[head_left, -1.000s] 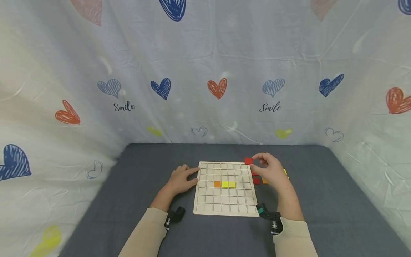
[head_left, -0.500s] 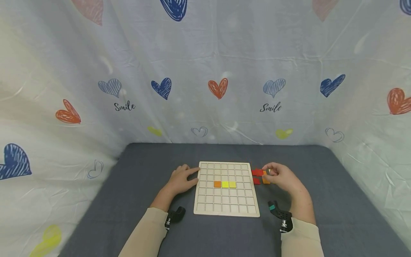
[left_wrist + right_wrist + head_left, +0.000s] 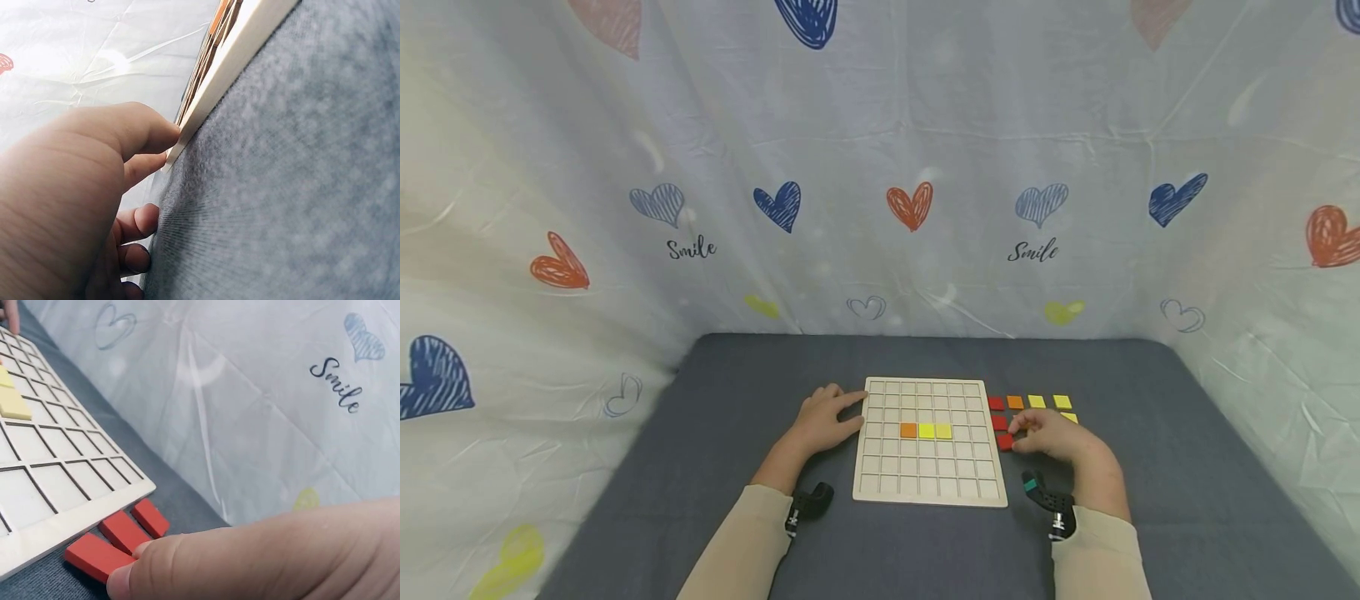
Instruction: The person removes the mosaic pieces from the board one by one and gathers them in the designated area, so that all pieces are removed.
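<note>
A pale wooden grid board (image 3: pixel 927 483) lies on the table, with one orange tile (image 3: pixel 908 430) and two yellow tiles (image 3: pixel 935 431) in its cells. My left hand (image 3: pixel 822 421) rests at the board's left edge, thumb and index finger touching it; the left wrist view shows the thumb (image 3: pixel 153 128) against the rim. Right of the board, my right hand (image 3: pixel 1056 435) pinches the nearest red square tile (image 3: pixel 1005 442) by its right side. That red tile (image 3: pixel 97 556) appears large in the right wrist view. Two more red tiles (image 3: pixel 997 412) lie beyond it in a column.
Beyond my right hand lie another orange tile (image 3: pixel 1015 402) and several yellow tiles (image 3: pixel 1062 402), some partly hidden by the hand. A dark grey cloth (image 3: pixel 775 367) covers the table. A white curtain (image 3: pixel 850 275) printed with hearts hangs behind.
My right hand has carried a red tile from the board's far right corner, past the other tiles, down to the near end of the red column. The left hand has stayed put.
</note>
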The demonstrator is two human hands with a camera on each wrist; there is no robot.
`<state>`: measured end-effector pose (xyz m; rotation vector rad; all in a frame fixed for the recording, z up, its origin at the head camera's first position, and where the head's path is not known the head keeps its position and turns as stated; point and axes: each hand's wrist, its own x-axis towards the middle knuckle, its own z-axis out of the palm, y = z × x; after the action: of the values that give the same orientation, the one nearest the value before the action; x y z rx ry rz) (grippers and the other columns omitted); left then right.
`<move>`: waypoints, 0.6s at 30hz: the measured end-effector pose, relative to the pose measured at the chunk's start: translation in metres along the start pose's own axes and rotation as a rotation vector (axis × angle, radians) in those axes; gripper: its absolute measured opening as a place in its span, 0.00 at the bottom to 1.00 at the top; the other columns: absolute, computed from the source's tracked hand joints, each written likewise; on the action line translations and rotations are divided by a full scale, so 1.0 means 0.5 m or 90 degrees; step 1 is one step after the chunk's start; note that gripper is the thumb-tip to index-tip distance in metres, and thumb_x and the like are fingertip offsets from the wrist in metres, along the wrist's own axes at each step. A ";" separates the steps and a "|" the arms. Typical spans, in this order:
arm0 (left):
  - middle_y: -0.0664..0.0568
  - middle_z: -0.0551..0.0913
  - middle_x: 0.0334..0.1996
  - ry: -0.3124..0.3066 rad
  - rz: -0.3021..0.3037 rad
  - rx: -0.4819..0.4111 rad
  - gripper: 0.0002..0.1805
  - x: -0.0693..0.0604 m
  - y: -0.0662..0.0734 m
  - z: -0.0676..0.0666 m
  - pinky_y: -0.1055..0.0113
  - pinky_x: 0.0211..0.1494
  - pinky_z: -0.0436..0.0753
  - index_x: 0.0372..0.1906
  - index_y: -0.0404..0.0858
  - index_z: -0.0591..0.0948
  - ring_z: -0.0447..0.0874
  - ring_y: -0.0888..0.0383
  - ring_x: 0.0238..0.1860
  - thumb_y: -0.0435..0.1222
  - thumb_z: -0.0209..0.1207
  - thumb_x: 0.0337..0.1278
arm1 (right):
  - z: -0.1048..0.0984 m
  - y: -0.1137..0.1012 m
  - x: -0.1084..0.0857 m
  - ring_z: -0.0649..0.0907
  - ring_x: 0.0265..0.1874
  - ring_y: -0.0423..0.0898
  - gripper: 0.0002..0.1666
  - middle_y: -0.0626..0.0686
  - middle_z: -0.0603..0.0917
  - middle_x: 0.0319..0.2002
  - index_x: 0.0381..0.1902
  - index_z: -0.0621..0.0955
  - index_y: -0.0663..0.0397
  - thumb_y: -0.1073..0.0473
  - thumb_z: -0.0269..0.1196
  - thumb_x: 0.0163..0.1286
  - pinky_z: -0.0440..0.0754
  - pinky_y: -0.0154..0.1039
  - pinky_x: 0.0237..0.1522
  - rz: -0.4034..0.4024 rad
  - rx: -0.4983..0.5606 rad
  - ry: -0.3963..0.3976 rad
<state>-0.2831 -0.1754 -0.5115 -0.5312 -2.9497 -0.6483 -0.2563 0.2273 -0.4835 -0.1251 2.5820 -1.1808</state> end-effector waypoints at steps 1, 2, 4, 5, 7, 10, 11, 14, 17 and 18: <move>0.54 0.67 0.35 -0.001 0.000 0.000 0.27 0.000 0.000 0.000 0.56 0.41 0.62 0.70 0.49 0.79 0.59 0.55 0.34 0.47 0.62 0.69 | 0.001 -0.001 0.000 0.70 0.27 0.47 0.10 0.50 0.74 0.26 0.38 0.82 0.59 0.67 0.70 0.59 0.66 0.43 0.32 -0.005 -0.004 -0.003; 0.54 0.67 0.35 0.000 0.000 0.000 0.27 0.000 -0.001 0.001 0.56 0.41 0.62 0.70 0.49 0.79 0.59 0.55 0.34 0.48 0.62 0.69 | 0.002 -0.002 -0.001 0.69 0.26 0.46 0.10 0.50 0.73 0.25 0.38 0.82 0.59 0.68 0.70 0.58 0.66 0.43 0.31 -0.010 -0.007 -0.006; 0.54 0.67 0.35 -0.001 -0.001 0.001 0.27 0.000 -0.001 0.001 0.56 0.41 0.62 0.70 0.49 0.79 0.59 0.55 0.34 0.48 0.62 0.69 | 0.003 -0.005 -0.001 0.69 0.26 0.46 0.09 0.51 0.75 0.28 0.36 0.82 0.59 0.69 0.70 0.57 0.66 0.43 0.31 -0.015 -0.012 -0.011; 0.54 0.67 0.35 -0.002 -0.002 0.002 0.27 0.001 -0.001 0.001 0.56 0.41 0.62 0.71 0.49 0.79 0.60 0.55 0.34 0.48 0.62 0.69 | 0.003 -0.007 -0.001 0.69 0.27 0.47 0.09 0.52 0.77 0.31 0.36 0.82 0.59 0.68 0.70 0.57 0.66 0.43 0.32 -0.015 -0.019 -0.014; 0.54 0.68 0.35 -0.003 -0.003 0.004 0.27 0.002 -0.001 0.002 0.56 0.42 0.62 0.71 0.49 0.79 0.60 0.55 0.35 0.48 0.62 0.69 | 0.003 -0.010 -0.002 0.70 0.28 0.47 0.09 0.54 0.79 0.35 0.35 0.82 0.59 0.68 0.71 0.56 0.67 0.43 0.33 -0.013 -0.026 -0.014; 0.54 0.68 0.35 -0.005 -0.004 0.003 0.27 0.002 -0.001 0.001 0.56 0.42 0.62 0.71 0.49 0.79 0.60 0.55 0.35 0.48 0.62 0.69 | -0.001 -0.016 -0.006 0.72 0.30 0.48 0.10 0.55 0.79 0.36 0.37 0.83 0.58 0.66 0.72 0.57 0.68 0.44 0.34 -0.002 -0.027 -0.008; 0.54 0.68 0.35 -0.005 -0.004 0.001 0.27 0.002 -0.001 0.001 0.56 0.42 0.62 0.71 0.49 0.79 0.60 0.55 0.35 0.48 0.62 0.69 | -0.005 -0.019 -0.008 0.72 0.31 0.48 0.10 0.54 0.79 0.35 0.38 0.83 0.58 0.65 0.72 0.58 0.68 0.44 0.34 -0.002 -0.030 -0.005; 0.54 0.67 0.35 -0.007 -0.004 -0.001 0.27 0.002 -0.001 0.001 0.56 0.42 0.62 0.71 0.49 0.79 0.60 0.55 0.35 0.48 0.61 0.69 | -0.014 -0.028 -0.015 0.72 0.30 0.48 0.11 0.52 0.74 0.28 0.41 0.83 0.58 0.62 0.71 0.62 0.68 0.44 0.34 -0.010 -0.018 0.016; 0.54 0.67 0.35 -0.008 -0.006 0.002 0.27 0.002 -0.003 0.003 0.56 0.42 0.62 0.71 0.49 0.79 0.60 0.55 0.35 0.48 0.61 0.69 | -0.023 -0.038 -0.017 0.73 0.29 0.47 0.13 0.49 0.70 0.25 0.45 0.83 0.61 0.61 0.70 0.66 0.71 0.44 0.36 -0.048 0.004 0.051; 0.54 0.68 0.35 -0.007 -0.006 0.004 0.27 0.002 -0.003 0.004 0.56 0.42 0.62 0.71 0.50 0.78 0.60 0.55 0.35 0.48 0.61 0.69 | -0.024 -0.042 -0.016 0.75 0.29 0.47 0.14 0.49 0.67 0.23 0.47 0.83 0.62 0.61 0.70 0.67 0.73 0.44 0.36 -0.065 0.012 0.065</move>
<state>-0.2847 -0.1756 -0.5137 -0.5224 -2.9656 -0.6399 -0.2531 0.2240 -0.4584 -0.1989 2.6803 -1.2793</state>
